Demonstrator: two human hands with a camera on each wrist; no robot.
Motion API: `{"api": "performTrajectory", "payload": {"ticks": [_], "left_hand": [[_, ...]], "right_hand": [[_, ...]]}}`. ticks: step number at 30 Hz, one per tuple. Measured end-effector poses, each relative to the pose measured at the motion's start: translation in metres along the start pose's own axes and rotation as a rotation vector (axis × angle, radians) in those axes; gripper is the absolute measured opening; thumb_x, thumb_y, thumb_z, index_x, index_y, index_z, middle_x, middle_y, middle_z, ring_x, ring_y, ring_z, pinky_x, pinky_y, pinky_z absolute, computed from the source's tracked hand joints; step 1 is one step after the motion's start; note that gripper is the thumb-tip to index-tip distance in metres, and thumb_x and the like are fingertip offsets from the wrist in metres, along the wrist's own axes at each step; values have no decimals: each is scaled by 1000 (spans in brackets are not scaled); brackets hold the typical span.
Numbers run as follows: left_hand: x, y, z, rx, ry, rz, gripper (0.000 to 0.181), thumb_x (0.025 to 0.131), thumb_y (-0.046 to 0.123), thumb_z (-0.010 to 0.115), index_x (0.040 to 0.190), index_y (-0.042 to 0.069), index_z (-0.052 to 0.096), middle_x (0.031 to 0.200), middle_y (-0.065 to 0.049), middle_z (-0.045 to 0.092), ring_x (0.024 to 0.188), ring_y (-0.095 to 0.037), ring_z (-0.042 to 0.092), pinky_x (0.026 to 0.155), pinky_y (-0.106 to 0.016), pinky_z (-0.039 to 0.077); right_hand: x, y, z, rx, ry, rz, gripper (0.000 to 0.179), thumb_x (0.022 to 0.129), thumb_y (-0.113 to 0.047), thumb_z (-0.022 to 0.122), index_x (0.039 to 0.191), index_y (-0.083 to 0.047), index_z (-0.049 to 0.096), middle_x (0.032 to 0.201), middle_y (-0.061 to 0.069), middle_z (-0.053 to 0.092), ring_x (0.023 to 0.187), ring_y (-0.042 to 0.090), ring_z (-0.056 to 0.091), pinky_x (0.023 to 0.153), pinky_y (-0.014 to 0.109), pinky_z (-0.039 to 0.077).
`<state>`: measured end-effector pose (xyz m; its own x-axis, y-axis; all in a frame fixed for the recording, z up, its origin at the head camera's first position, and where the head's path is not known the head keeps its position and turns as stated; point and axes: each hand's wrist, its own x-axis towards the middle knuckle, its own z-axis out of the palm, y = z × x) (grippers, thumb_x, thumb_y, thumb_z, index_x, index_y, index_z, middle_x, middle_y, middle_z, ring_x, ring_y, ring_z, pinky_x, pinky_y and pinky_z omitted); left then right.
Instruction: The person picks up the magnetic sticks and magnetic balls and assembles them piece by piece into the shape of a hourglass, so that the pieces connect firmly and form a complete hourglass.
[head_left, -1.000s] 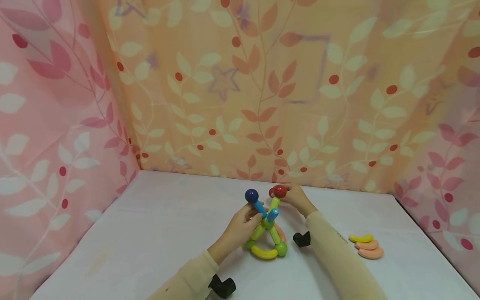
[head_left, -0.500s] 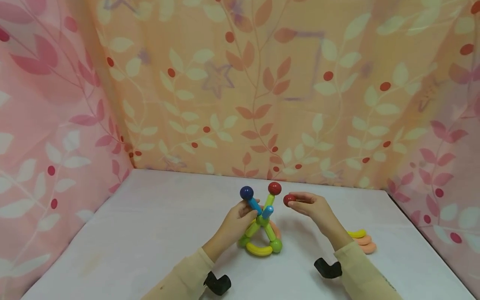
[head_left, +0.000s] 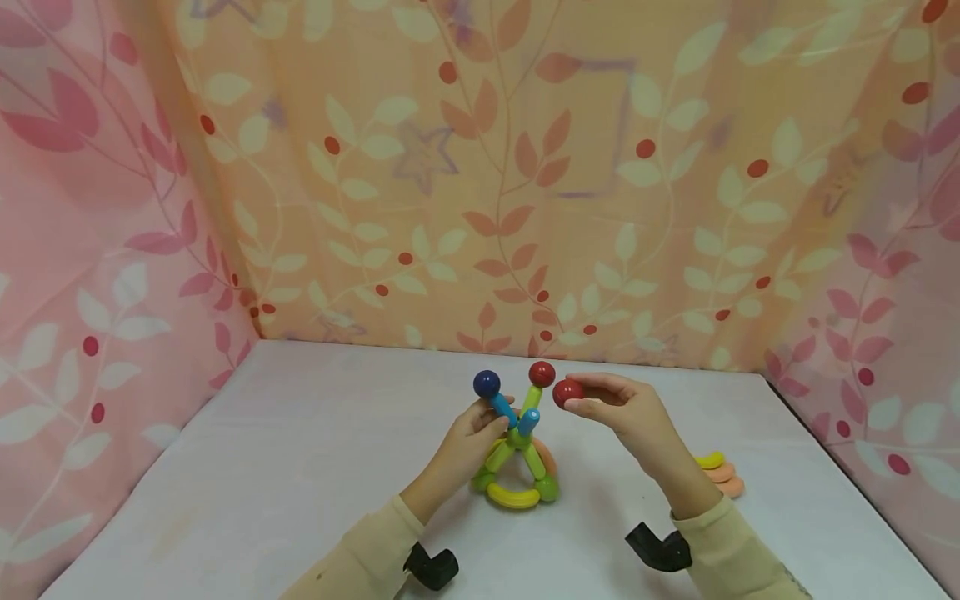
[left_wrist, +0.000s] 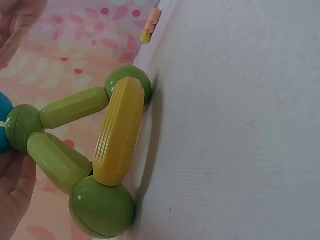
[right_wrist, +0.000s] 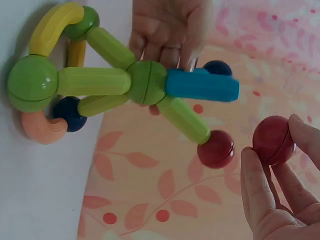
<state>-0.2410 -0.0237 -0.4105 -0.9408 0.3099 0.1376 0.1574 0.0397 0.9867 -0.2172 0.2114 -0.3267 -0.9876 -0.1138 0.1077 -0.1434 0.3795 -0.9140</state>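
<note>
A magnetic stick-and-ball figure stands mid-table: green sticks (right_wrist: pixel 95 81) meet at a central green ball (right_wrist: pixel 146 82), above a base of green balls and curved yellow sticks (left_wrist: pixel 120 132). My left hand (head_left: pixel 459 447) pinches the blue stick (head_left: pixel 503 407) topped by a dark blue ball (head_left: pixel 487 384). A second blue stick (right_wrist: pixel 202 86) points upward with its end bare. One upper green stick carries a red ball (right_wrist: pixel 216 149). Beside it, apart from the figure, my right hand (head_left: pixel 633 418) holds another red ball (right_wrist: pixel 274 140) between thumb and fingertips.
Spare curved sticks, one yellow (head_left: pixel 709 461) and others peach (head_left: pixel 726 483), lie to the right, partly behind the right forearm. Black wrist mounts (head_left: pixel 658 548) hang under both sleeves. Patterned curtains (head_left: pixel 420 208) border the white tabletop (head_left: pixel 337 408) at the back and sides.
From behind the figure's red-topped stick, my right hand has come out to the right with its red ball, turning that ball into plain view. My left hand keeps its grip.
</note>
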Motion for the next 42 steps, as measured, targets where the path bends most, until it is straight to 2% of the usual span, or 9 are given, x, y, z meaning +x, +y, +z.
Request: {"api": "performTrajectory", "payload": {"ticks": [4,8,15,18,24,33,42], "left_hand": [[0,0,0,-11,-9,-1,40,106,22,48,142,6,49,137,-16,61,134,-32,53,114,-47,41],[0,-1,-1,-24,-11,-5,40,105,22,48,142,7,49,138,-17,61,134,-32,53,113,-47,41],[1,-3,-2,-34,-21,-5,41,105,23,48,143,7,48,138,-17,60,134,-33,53,113,-47,41],[1,-4,-2,-37,-29,-2,41,105,23,48,143,7,48,139,-18,59,135,-33,53,113,-47,41],[-1,-3,-1,-47,-36,6,43,106,21,48,146,6,45,142,-22,56,135,-33,52,113,-46,41],[-2,-2,-2,-13,-32,29,44,106,22,47,147,6,45,140,-20,58,135,-35,52,112,-48,41],[-1,-1,0,-5,-27,35,44,106,21,47,148,7,44,144,-23,53,136,-36,51,111,-47,43]], "right_hand": [[-3,-7,8,-7,-8,-60,45,85,-31,79,123,-10,69,118,7,71,111,13,66,91,27,56],[-6,-11,15,13,-37,-140,41,84,-23,80,121,-7,70,123,13,68,108,18,67,88,27,59],[-6,-13,25,41,-61,-243,38,83,-15,80,117,-2,71,123,17,67,102,10,70,86,29,59],[-5,-10,27,27,-68,-279,37,82,-14,80,116,-2,71,121,17,67,102,13,71,85,29,59],[-4,-6,31,-45,-61,-305,38,82,-14,80,117,-3,71,120,13,68,109,27,69,85,29,59],[-4,-4,33,-34,-65,-326,40,82,-15,80,119,-4,70,123,14,67,109,28,69,87,28,59],[-5,-4,34,-19,-61,-340,40,82,-14,79,120,-5,70,124,16,67,108,27,69,86,29,59]]}}
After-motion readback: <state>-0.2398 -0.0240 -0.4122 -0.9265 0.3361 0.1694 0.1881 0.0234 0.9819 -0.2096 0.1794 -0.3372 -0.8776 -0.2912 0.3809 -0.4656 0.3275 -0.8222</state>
